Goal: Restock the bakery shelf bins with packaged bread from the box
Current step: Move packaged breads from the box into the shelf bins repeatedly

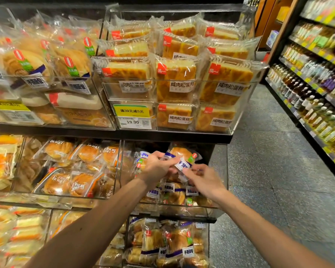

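Observation:
Both my hands reach into the clear middle-shelf bin [124, 171] at the right end of the rack. My left hand [155, 167] grips a packaged bread [182, 154] with a purple-and-white label and a green sticker, holding it tilted above the other packs. My right hand [203, 178] pinches the lower end of the same pack by its label. Several more packs of this bread [174, 194] lie under my hands in the bin. The box is not in view.
The top shelf holds bins of square cake packs [174, 82] and round bread packs [70, 64], with a yellow price tag [132, 117]. A lower bin [168, 244] holds similar bread. An aisle floor [269, 171] runs on the right beside bottle shelves [317, 74].

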A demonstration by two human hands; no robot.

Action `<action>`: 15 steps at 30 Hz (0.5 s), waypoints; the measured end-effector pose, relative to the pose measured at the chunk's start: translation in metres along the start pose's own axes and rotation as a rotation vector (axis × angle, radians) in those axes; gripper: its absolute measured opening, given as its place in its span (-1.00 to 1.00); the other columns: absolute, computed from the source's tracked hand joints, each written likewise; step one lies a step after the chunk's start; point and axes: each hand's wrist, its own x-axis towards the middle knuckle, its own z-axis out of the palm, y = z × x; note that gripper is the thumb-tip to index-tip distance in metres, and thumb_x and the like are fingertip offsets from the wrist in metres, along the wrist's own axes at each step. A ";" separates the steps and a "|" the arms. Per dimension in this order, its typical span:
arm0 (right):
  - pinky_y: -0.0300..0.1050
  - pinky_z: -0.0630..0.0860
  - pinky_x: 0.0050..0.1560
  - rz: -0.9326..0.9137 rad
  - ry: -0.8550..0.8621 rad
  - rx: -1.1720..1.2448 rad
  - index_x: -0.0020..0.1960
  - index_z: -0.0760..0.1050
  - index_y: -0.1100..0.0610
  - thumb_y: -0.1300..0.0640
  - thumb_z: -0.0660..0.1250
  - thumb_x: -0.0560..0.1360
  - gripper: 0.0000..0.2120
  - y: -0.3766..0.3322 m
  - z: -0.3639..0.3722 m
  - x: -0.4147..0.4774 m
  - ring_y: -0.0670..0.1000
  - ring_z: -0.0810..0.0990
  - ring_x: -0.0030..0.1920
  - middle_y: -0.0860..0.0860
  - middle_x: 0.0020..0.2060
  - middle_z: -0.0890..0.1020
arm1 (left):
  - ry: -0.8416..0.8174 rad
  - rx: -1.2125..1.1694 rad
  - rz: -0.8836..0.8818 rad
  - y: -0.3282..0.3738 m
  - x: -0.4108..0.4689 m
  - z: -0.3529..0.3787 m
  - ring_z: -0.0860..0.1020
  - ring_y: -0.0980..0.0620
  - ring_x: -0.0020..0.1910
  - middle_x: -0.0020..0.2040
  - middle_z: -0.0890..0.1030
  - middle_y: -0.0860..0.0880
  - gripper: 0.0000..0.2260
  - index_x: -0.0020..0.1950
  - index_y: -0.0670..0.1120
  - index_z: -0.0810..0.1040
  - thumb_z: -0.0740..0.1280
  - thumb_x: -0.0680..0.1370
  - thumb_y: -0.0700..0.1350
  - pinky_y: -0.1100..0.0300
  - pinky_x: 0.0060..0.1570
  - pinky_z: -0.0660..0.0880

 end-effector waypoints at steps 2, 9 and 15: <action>0.04 0.57 0.14 0.000 -0.002 -0.035 0.19 0.43 0.09 -0.11 0.41 0.52 -0.62 -0.004 0.006 0.009 0.01 0.61 0.01 -0.03 -0.04 0.62 | 0.069 0.107 -0.007 -0.007 0.007 0.007 0.60 0.04 -0.40 -0.24 0.64 -0.15 -0.70 0.06 -0.18 0.45 0.51 0.49 -0.11 0.23 -0.35 0.57; -0.01 0.53 0.14 -0.036 0.052 -0.377 0.21 0.54 0.10 0.06 0.40 0.56 -0.75 -0.004 0.013 0.035 0.09 0.62 0.12 0.05 0.09 0.66 | 0.157 1.538 0.288 -0.026 0.047 -0.014 0.45 -0.10 0.11 0.11 0.47 -0.12 -0.64 0.11 -0.09 0.59 0.36 0.53 0.18 0.06 0.13 0.45; -0.15 0.46 -0.10 -0.129 0.073 -0.562 0.22 0.53 0.15 0.03 0.27 0.61 -0.74 0.007 0.024 0.053 0.08 0.63 0.08 0.05 0.07 0.64 | 0.071 1.841 0.185 -0.046 0.072 -0.020 0.33 -0.10 0.35 0.31 0.41 -0.10 -0.48 0.38 -0.05 0.42 0.31 0.56 0.24 0.01 0.30 0.38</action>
